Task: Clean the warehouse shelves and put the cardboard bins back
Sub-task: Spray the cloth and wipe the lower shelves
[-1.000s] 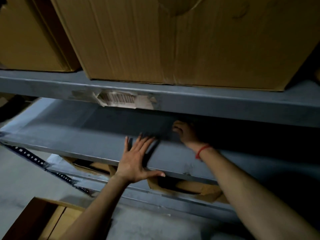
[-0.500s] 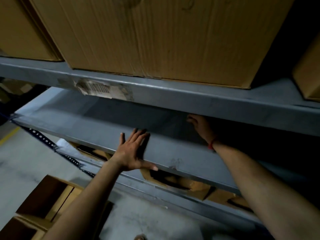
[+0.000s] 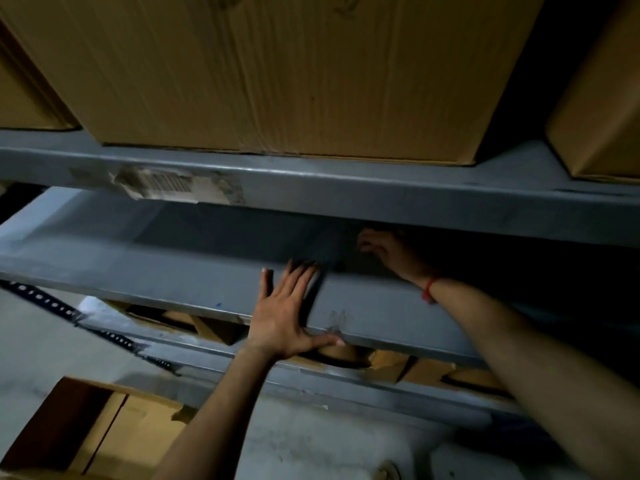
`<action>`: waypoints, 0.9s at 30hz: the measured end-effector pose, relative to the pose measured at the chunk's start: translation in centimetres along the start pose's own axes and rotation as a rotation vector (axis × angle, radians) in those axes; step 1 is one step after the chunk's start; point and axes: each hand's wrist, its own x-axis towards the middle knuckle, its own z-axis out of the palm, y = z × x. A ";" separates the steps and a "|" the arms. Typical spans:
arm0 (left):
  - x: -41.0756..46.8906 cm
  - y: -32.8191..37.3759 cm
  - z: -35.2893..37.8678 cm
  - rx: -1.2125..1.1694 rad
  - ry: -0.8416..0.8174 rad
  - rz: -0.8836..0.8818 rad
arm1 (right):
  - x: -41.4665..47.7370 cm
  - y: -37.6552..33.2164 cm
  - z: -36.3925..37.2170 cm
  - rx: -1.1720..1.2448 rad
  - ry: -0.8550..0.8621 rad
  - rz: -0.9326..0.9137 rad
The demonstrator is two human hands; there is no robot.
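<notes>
The middle shelf (image 3: 156, 258) is seen bare, with no bin standing on the part in view. The left hand (image 3: 280, 317) is laid flat on its front edge, the fingers (image 3: 298, 275) held straight and slightly spread, the thumb run along the lower lip. The right hand (image 3: 388, 252), marked by a red band (image 3: 429, 289) at the wrist, is reached further back into the shadow under the upper shelf (image 3: 346, 192); its fingers appear bent, but whether a cloth or anything else is pinched cannot be told.

A large cardboard box (image 3: 277, 74) is kept on the upper shelf, above a torn barcode label (image 3: 169, 185). More cardboard bins (image 3: 381, 365) are lodged on the level below. An open cardboard bin (image 3: 104, 427) is left on the floor (image 3: 311, 445) at the lower left, well apart from the cleared shelf.

The task is judged to be partway done: this level is emptied and is probably being wiped. The bin on the floor has yet to be put back.
</notes>
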 end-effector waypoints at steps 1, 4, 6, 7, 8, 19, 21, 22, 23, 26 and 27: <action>-0.1 0.0 0.0 -0.002 -0.001 -0.001 | 0.4 0.0 0.7 0.014 0.069 0.127; -0.1 0.1 0.2 -0.017 0.021 0.005 | -0.4 -5.5 1.6 0.104 0.124 0.214; -0.2 -0.2 0.5 -0.009 0.033 0.023 | -3.6 -9.6 1.6 0.072 0.075 0.008; -0.2 -0.4 0.7 -0.004 0.035 0.039 | -5.5 -11.3 1.3 0.096 0.004 -0.091; -0.2 -0.6 1.0 0.004 0.040 0.055 | -7.2 -12.1 1.2 0.141 -0.064 -0.191; -0.2 -0.3 0.0 0.064 -0.074 0.032 | -3.0 -1.3 -1.0 -0.003 0.053 0.420; -0.1 -0.4 0.1 0.069 -0.066 0.030 | -4.6 -5.4 0.7 -0.087 0.132 0.350; -0.1 -0.4 0.3 0.072 -0.053 0.032 | -5.9 -7.9 1.0 -0.067 0.171 0.207; -0.2 -0.6 0.5 0.073 -0.036 0.042 | -7.4 -10.0 1.0 0.001 0.155 0.044; -0.1 -0.8 0.8 0.076 -0.015 0.070 | -9.8 -11.0 -1.3 0.229 -0.172 -0.356; -0.1 -0.8 0.7 0.088 -0.030 0.063 | -9.4 -9.5 -2.4 0.227 -0.253 -0.418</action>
